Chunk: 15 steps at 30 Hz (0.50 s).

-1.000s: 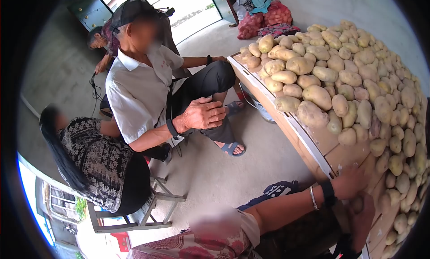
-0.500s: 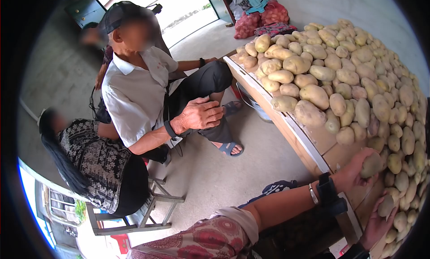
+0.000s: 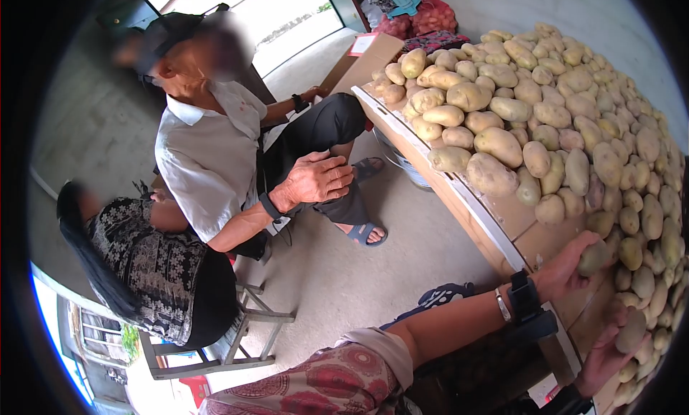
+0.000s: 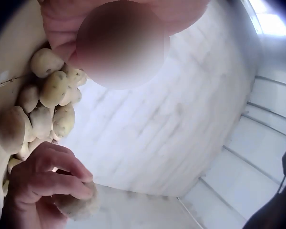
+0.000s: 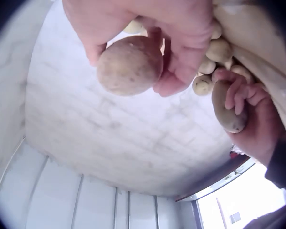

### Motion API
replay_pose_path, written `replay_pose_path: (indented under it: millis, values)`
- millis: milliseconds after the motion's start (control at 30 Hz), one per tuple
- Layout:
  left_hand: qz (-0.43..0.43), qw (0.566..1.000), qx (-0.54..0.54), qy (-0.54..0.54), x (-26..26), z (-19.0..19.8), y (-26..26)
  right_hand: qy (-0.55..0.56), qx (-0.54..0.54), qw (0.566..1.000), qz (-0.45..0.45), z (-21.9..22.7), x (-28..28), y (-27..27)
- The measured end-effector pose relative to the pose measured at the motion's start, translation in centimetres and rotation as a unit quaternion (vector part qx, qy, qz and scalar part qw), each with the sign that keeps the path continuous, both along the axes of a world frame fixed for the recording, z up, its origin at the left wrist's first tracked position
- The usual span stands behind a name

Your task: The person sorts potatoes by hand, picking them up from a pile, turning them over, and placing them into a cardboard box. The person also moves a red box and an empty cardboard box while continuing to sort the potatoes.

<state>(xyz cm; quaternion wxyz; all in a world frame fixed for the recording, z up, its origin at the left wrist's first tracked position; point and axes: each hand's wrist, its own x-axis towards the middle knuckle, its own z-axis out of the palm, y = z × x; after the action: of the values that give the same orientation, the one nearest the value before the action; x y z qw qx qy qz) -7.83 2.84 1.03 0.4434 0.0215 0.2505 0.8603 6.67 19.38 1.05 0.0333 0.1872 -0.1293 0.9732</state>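
My left hand (image 3: 562, 273) holds an oval potato (image 3: 593, 258) in its fingers at the near side of a large potato pile (image 3: 560, 113). Lower in the head view, my right hand (image 3: 601, 360) grips a second potato (image 3: 632, 332) over the table's edge side. The right wrist view shows this one as a rounded, speckled brown potato (image 5: 129, 66) between thumb and fingers. Beyond it, the left hand's fingers curl round a longer, greenish-brown potato (image 5: 226, 106). In the left wrist view a blur covers what lies in my left hand.
The pile rests on a table with a bare board strip (image 3: 549, 235) along its near side. A seated person in a white shirt (image 3: 208, 120) and another in a patterned top (image 3: 136, 250) sit across the floor. A bucket (image 3: 405, 164) stands beneath the table edge; red net sacks (image 3: 430, 16) lie behind.
My hands were close together near the board; they have moved apart toward the pile, each now holding a potato. A cardboard box has appeared behind the table, and the white-shirted person's head has turned.
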Motion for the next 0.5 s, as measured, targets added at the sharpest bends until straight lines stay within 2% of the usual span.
replay_pose_path:
  millis: [100,167,233,300,367,400,467,500]
  values:
    - [-0.013,1.000,0.008,0.003,0.2,1.1,-0.5,-0.036,-0.038,0.998,-0.037,1.2,0.1,-1.3]
    - [-0.018,0.999,0.020,-0.034,0.3,1.3,-0.5,-0.130,-0.105,0.986,-0.004,2.2,0.3,-1.7]
    - [-0.022,0.997,0.031,-0.070,0.2,1.5,-0.8,-0.129,-0.105,0.986,0.005,1.9,0.1,-1.6]
    - [0.006,0.998,-0.017,-0.065,0.0,1.6,-1.3,-0.129,-0.104,0.986,0.013,1.4,0.0,-1.0]
    - [0.011,0.998,-0.006,-0.064,-0.2,1.6,-1.6,-0.155,-0.097,0.981,-0.065,1.3,0.1,-0.4]
    - [0.016,0.998,0.002,-0.060,-0.3,1.7,-1.6,-0.157,-0.096,0.981,-0.067,1.4,0.3,-0.1]
    - [0.023,0.998,-0.005,-0.066,-0.3,2.1,-1.7,-0.173,-0.005,0.977,-0.127,2.7,0.4,-0.7]
    - [0.032,0.997,-0.012,-0.072,-0.2,2.3,-1.7,-0.175,-0.003,0.976,-0.127,3.4,0.6,-1.0]
